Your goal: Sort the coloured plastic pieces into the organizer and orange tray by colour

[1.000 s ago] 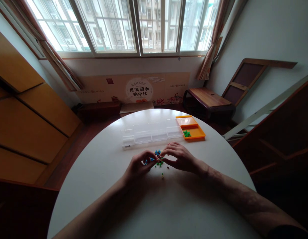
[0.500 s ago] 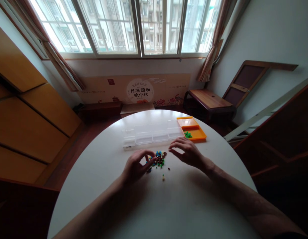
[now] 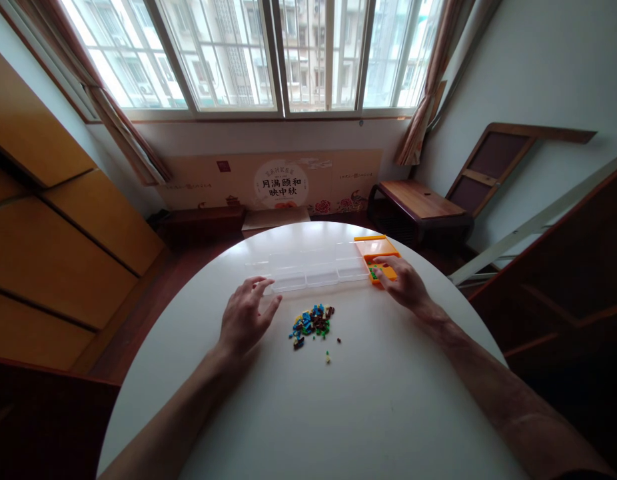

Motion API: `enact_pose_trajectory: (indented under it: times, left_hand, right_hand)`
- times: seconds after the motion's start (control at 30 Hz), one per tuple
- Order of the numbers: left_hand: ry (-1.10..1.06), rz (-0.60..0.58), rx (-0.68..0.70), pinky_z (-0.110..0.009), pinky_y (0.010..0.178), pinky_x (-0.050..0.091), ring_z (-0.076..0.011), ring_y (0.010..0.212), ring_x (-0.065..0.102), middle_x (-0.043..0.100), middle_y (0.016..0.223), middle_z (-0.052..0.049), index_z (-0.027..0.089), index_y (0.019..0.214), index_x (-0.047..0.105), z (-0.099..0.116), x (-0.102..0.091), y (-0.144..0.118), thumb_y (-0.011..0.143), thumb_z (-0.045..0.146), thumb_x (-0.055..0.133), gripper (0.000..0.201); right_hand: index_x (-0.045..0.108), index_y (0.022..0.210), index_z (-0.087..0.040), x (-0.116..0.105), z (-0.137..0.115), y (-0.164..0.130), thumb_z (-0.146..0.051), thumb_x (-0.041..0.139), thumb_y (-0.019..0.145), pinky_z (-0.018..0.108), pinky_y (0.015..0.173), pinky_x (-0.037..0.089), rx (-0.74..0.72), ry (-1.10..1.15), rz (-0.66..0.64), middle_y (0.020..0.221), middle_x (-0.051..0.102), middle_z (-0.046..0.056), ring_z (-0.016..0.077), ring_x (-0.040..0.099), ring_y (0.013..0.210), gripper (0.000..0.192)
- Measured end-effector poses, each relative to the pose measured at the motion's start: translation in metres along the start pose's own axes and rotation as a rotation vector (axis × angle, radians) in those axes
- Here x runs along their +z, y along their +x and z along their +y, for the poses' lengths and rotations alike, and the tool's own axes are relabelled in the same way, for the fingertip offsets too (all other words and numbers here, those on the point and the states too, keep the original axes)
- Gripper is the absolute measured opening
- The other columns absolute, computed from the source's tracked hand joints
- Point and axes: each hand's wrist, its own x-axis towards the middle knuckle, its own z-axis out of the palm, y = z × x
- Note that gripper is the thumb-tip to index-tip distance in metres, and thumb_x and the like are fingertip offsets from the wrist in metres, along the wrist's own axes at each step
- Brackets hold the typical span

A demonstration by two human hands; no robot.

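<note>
A small pile of toy building bricks (image 3: 312, 321), in blue, brown, green and yellow, lies on the white round table (image 3: 308, 413). To its left, my left hand (image 3: 244, 315) holds nothing; its fingers are apart, by the left end of a clear plastic compartment box (image 3: 322, 277). My right hand (image 3: 404, 285) reaches over the orange box (image 3: 375, 282) at the right, thumb and fingers apart. Green bricks (image 3: 373, 273) show inside that box near my thumb, and my fingers hide part of its inside.
A few loose bricks (image 3: 328, 360) are scattered just in front of the pile. The orange box's lid (image 3: 374, 246) lies open behind it. Beyond the table stand a low wooden stool (image 3: 418, 199) and a printed cardboard panel (image 3: 338, 173) below the window.
My left hand has drawn back from the pile, leftward and up, and its fingers have opened. My right hand has moved right, from beside the pile to over the orange box.
</note>
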Motion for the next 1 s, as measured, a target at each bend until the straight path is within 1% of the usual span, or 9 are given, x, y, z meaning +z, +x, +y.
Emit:
enact_pose_trajectory:
  times: [0.07,0.13,0.23,0.33,0.47,0.57,0.77,1.0]
  left_hand:
    - [0.025,-0.023,0.002,-0.048,0.107,0.053,-0.0329,0.121,0.07,0.069,0.141,-0.012,0.024,0.135,0.07,0.0,0.001,-0.001,0.108,0.049,0.06,0.039]
    - [0.056,-0.033,0.009,-0.048,0.106,0.052,-0.0331,0.122,0.07,0.07,0.14,-0.012,0.024,0.132,0.072,-0.001,0.002,-0.001,0.108,0.049,0.059,0.037]
    - [0.091,-0.038,0.034,-0.048,0.104,0.05,-0.0329,0.122,0.071,0.072,0.137,-0.011,0.023,0.13,0.074,-0.001,0.001,-0.001,0.109,0.049,0.058,0.036]
    - [0.115,-0.035,0.06,-0.048,0.106,0.049,-0.0332,0.121,0.071,0.074,0.137,-0.011,0.024,0.129,0.075,-0.001,0.001,-0.001,0.109,0.048,0.058,0.036]
    - [0.113,-0.05,0.073,-0.048,0.107,0.049,-0.0339,0.121,0.071,0.074,0.137,-0.012,0.024,0.132,0.075,0.0,0.001,-0.002,0.108,0.048,0.06,0.037]
    - [0.122,-0.058,0.072,-0.048,0.105,0.049,-0.0338,0.116,0.073,0.077,0.131,-0.012,0.024,0.131,0.076,0.001,0.0,-0.001,0.106,0.048,0.062,0.037]
    - [0.188,-0.029,0.054,-0.049,0.099,0.048,-0.0335,0.104,0.075,0.081,0.117,-0.011,0.022,0.118,0.079,0.002,-0.006,0.002,0.107,0.05,0.06,0.035]
    - [0.232,-0.016,0.035,-0.052,0.1,0.047,-0.0341,0.095,0.075,0.083,0.109,-0.011,0.021,0.108,0.079,0.001,-0.01,0.004,0.103,0.049,0.063,0.032]
  right_hand:
    - [0.073,0.136,-0.025,0.0,-0.009,-0.001,-0.042,0.062,0.107,0.049,0.104,0.059,-0.041,-0.01,-0.065,0.135,0.077,0.011,0.0323,0.072,0.121,0.035]
    - [0.071,0.141,-0.026,0.001,-0.016,-0.003,-0.045,0.064,0.107,0.049,0.104,0.059,-0.065,-0.059,-0.113,0.14,0.074,0.011,0.033,0.07,0.125,0.039]
    - [0.076,0.133,-0.026,0.005,-0.021,-0.006,-0.047,0.067,0.105,0.05,0.101,0.06,-0.076,-0.117,-0.144,0.139,0.073,0.011,0.0344,0.07,0.124,0.036]
    - [0.079,0.126,-0.024,0.008,-0.02,-0.007,-0.047,0.068,0.104,0.051,0.101,0.06,-0.087,-0.117,-0.146,0.134,0.074,0.012,0.0342,0.07,0.12,0.033]
    - [0.079,0.125,-0.023,0.009,-0.022,-0.008,-0.045,0.071,0.101,0.055,0.106,0.059,-0.09,-0.125,-0.12,0.13,0.075,0.013,0.0361,0.067,0.123,0.033]
    - [0.079,0.123,-0.023,0.009,-0.027,-0.009,-0.042,0.073,0.1,0.057,0.106,0.059,-0.103,-0.128,-0.12,0.131,0.074,0.014,0.0372,0.066,0.124,0.031]
    - [0.078,0.125,-0.023,0.01,-0.035,-0.01,-0.04,0.073,0.1,0.057,0.106,0.059,-0.127,-0.112,-0.148,0.132,0.073,0.014,0.0367,0.065,0.124,0.031]
    - [0.076,0.127,-0.024,0.011,-0.043,-0.012,-0.037,0.075,0.099,0.058,0.107,0.059,-0.159,-0.079,-0.159,0.133,0.072,0.014,0.0367,0.064,0.125,0.032]
